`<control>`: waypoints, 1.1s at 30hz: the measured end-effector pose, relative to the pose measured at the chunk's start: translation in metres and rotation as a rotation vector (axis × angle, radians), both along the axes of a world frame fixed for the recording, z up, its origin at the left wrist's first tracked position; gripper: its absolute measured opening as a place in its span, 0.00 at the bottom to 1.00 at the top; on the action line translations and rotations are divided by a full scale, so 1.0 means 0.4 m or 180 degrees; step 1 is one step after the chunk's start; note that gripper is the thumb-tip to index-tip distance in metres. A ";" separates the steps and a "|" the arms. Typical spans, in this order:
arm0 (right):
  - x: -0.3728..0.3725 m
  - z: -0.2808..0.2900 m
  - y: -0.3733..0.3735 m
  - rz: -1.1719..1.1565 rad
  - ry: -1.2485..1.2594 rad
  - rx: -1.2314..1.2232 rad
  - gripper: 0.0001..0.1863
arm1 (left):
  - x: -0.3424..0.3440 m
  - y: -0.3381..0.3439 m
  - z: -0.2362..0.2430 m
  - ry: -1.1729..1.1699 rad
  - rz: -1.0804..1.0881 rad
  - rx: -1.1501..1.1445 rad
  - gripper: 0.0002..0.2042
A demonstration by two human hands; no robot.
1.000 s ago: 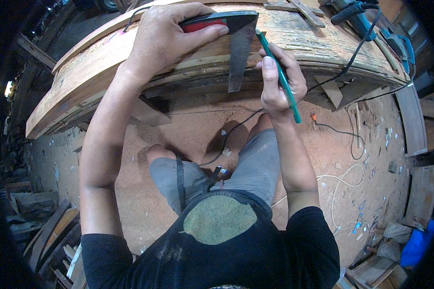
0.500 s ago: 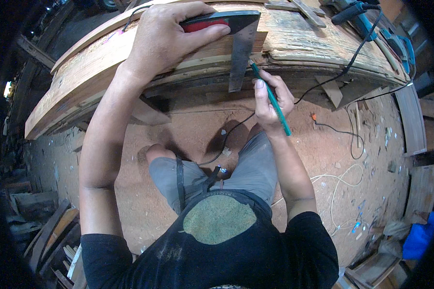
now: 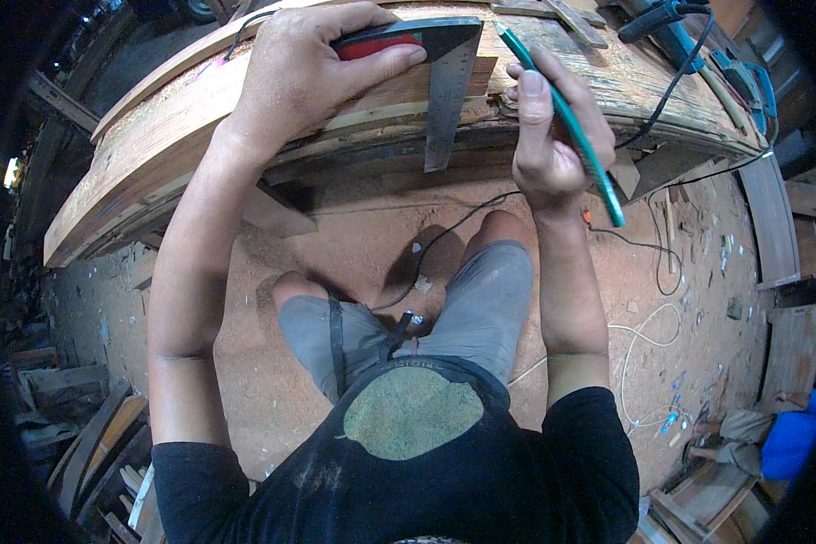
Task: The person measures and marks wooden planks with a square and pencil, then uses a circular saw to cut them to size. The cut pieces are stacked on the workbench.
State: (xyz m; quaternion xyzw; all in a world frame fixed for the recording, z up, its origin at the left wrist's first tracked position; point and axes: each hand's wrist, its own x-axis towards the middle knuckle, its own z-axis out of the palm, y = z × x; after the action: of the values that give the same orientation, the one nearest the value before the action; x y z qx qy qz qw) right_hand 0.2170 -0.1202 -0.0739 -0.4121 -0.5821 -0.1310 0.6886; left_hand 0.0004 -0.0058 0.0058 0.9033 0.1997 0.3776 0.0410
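Note:
My left hand (image 3: 308,72) is closed on the black-and-red handle (image 3: 381,45) of a try square, whose steel blade (image 3: 444,118) points down across the front edge of the stacked wooden boards (image 3: 136,190). My right hand (image 3: 558,127) holds a green pencil (image 3: 571,118) to the right of the blade, with the pencil tip raised near the board top and apart from the square.
Blue power tools (image 3: 743,91) with black cords lie at the bench's right end. Cables (image 3: 662,317) run over the dirty floor. Scrap wood (image 3: 100,435) is piled lower left. Another person (image 3: 793,435) in blue is at the lower right edge, among planks.
My right hand with the pencil first moved down-left toward the blade's lower part, then rose and shifted right, away from it. My left hand and square barely moved. The other person shows more.

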 end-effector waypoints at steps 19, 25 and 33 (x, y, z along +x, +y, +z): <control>-0.023 -0.146 -0.016 -0.0051 -0.0070 -0.0360 0.08 | 0.007 -0.008 -0.003 -0.0005 0.0084 -0.0072 0.15; -0.005 0.002 0.007 0.0088 -0.0080 0.0065 0.10 | 0.005 -0.026 0.001 0.0047 0.0264 -0.0474 0.15; -0.042 -0.086 0.012 -0.0011 0.0133 0.0064 0.12 | 0.008 -0.014 -0.006 0.0001 0.0160 -0.0314 0.15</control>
State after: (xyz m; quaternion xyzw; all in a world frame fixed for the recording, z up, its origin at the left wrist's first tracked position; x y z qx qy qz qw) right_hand 0.2000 -0.1153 -0.1082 -0.4088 -0.5654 -0.1294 0.7046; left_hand 0.0035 -0.0113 0.0035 0.8949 0.2407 0.3680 0.0759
